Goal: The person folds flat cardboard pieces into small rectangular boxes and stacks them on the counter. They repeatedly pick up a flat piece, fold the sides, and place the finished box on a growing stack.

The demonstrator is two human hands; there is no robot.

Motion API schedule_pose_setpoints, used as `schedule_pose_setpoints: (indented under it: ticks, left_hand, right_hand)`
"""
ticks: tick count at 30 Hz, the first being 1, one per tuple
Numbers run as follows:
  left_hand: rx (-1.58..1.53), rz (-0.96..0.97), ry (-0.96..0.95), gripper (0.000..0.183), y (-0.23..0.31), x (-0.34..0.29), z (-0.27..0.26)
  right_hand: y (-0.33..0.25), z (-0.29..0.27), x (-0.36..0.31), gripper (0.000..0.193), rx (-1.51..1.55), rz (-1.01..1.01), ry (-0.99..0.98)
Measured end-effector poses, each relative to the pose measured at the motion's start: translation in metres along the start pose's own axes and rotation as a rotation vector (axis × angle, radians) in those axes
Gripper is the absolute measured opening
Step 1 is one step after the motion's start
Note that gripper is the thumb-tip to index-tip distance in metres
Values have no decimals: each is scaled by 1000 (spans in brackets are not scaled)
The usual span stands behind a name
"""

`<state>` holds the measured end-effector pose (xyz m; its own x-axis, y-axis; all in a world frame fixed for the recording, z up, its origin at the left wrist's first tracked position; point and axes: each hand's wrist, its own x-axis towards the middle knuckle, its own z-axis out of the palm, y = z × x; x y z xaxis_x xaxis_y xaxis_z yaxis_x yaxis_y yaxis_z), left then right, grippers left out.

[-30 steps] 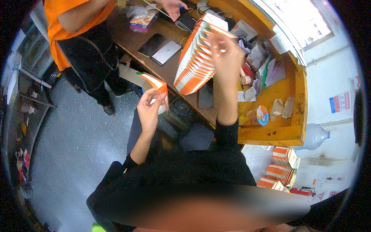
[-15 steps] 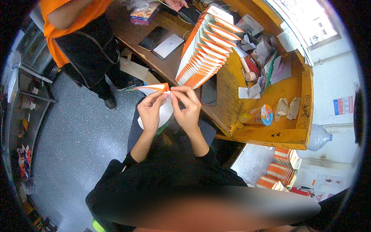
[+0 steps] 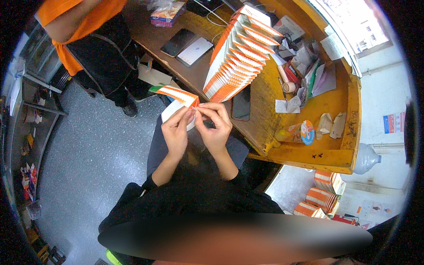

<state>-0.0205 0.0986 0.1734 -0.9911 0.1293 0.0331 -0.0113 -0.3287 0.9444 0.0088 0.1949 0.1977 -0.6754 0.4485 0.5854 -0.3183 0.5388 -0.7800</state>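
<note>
An orange-and-white paper carton with a green end is held up in front of me, its near corner folded. My left hand pinches that corner between thumb and fingers. My right hand closes on the same corner from the other side, its fingertips nearly meeting the left ones. A white sheet-like surface shows behind the carton, partly hidden by it and my left hand. Just beyond my right hand, a tall leaning stack of nested orange-and-white paper cartons stands on the brown table.
Two phones lie on the table, and a dark phone-like slab lies by the stack. A yellow wooden tray at right holds papers and a cup. A person in orange stands at left. More carton stacks sit lower right.
The carton has tilted, showing more of its striped side and green end. Both hands stay pinched at its corner. The other person's hand at the table's far side has gone from view.
</note>
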Motion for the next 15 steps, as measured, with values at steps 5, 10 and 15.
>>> schedule_pose_setpoints:
  ticks: [5, 10, 15]
  left_hand:
    - [-134, -103, -71, 15, -5, 6, -11]
    - [-88, -113, -117, 11, -7, 1, -15]
    - [28, -3, -29, 11, -9, -1, -11]
  right_hand:
    - [1, -13, 0, 22, -155, -204, -53]
    - [-1, -23, -1, 17, -63, -136, 10]
    - [-8, -28, -4, 17, -17, -60, -66]
